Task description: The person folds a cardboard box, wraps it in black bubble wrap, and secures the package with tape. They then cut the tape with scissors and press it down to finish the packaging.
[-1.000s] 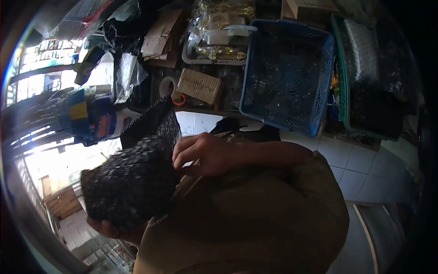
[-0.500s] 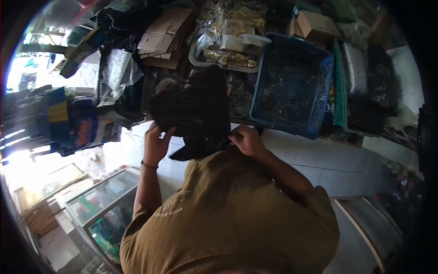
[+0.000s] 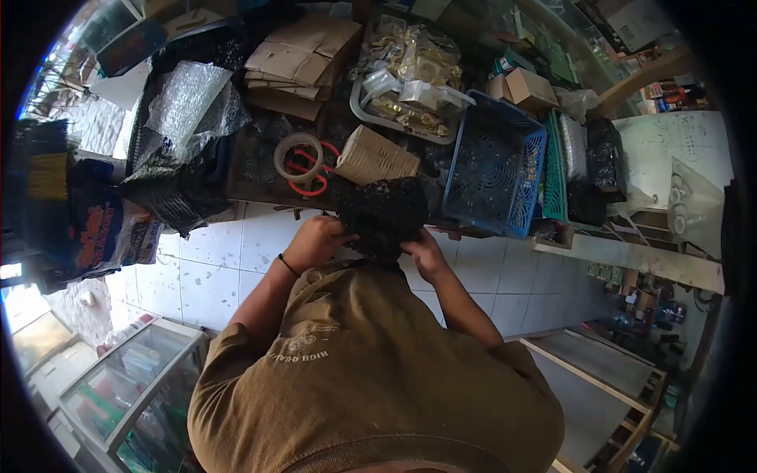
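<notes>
Beside the worktop [image 3: 256, 172], the left hand [image 3: 315, 243] and right hand [image 3: 426, 254] grip the black bubble-wrap bundle [image 3: 384, 206], now gathered smaller, with the tape roll [image 3: 280, 158] newly uncovered.

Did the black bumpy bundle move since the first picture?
Yes, it moved right: the black bundle is now much nearer the blue basket.

Between left hand [image 3: 318, 240] and right hand [image 3: 424, 254], at front edge of table [image 3: 260, 177]: bundle [image 3: 382, 217]. Just behind bundle: box [image 3: 378, 155], with tape [image 3: 279, 160] and overlapping scissors [image 3: 322, 188] to left. Farther back, left to right: bubble wrap [image 3: 189, 102], cardboard [image 3: 303, 51], tray [image 3: 430, 135] with bags [image 3: 426, 59] in it. Right of tray: basket [image 3: 489, 169], then crate [image 3: 555, 169] beside it. Behind basket: carton [image 3: 532, 88]. At wearer's [image 3: 378, 370] left: case [image 3: 142, 370].
</notes>
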The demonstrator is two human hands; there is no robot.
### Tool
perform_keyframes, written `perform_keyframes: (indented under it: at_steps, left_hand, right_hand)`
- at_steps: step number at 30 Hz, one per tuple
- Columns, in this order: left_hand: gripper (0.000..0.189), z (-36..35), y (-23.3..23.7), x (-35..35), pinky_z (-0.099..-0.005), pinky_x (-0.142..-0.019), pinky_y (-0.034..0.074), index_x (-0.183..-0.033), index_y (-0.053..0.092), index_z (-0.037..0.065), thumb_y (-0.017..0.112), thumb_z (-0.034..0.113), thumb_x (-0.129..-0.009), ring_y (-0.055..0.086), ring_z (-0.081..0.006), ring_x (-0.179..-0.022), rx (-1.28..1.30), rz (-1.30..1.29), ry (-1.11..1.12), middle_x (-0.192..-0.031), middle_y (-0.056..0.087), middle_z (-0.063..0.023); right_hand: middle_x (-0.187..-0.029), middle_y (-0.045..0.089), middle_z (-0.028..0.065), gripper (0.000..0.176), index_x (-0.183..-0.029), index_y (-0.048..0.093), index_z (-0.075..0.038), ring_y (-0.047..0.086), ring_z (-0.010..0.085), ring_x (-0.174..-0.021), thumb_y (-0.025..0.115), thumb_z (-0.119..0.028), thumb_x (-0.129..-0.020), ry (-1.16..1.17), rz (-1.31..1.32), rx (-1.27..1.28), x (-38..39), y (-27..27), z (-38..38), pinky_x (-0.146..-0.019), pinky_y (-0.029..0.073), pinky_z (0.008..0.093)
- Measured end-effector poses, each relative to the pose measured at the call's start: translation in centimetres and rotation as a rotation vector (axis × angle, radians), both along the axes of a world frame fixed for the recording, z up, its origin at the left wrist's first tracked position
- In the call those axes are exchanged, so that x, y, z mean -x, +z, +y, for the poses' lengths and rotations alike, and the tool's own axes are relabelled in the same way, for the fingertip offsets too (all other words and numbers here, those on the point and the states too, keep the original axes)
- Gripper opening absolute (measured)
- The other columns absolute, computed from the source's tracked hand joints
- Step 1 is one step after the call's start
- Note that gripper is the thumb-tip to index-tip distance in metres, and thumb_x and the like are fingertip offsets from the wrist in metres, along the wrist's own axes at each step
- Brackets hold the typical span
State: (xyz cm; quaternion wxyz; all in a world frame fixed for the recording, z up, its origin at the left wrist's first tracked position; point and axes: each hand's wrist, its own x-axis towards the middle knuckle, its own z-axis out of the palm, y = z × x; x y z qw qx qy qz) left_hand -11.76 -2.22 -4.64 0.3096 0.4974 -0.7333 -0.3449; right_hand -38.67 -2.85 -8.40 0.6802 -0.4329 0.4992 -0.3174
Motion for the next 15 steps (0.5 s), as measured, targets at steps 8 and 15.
perform_keyframes:
  at_steps: [8, 15]
  left_hand:
    - [0.034, 1.0, -1.0, -2.3, -0.0415, -0.052, 0.039, -0.057, 0.049, -0.001, 0.066, 0.021, -0.077, 0.051, -0.0352, -0.056, -0.195, 0.082, 0.094, -0.059, 0.052, -0.0175]
    - [0.031, 1.9, -4.8, -2.2, -0.0419, -0.055, 0.038, -0.060, 0.048, -0.002, 0.067, 0.017, -0.075, 0.050, -0.0360, -0.060, -0.118, 0.063, 0.303, -0.061, 0.050, -0.0171]
  right_hand:
    - [-0.110, 0.058, 0.0070, 0.037, -0.115, 0.053, 0.003, 0.053, 0.0161, -0.102, 0.059, -0.010, -0.080, -0.105, -0.125, -0.072, -1.3, 3.0, 1.5, -0.090, 0.039, 0.0281]
    - [-0.098, 0.063, 0.0045, 0.025, -0.102, 0.060, 0.002, 0.057, 0.0138, -0.088, 0.062, -0.015, -0.084, -0.047, 0.121, -0.012, 0.8, -0.4, 2.8, -0.082, 0.043, 0.0272]
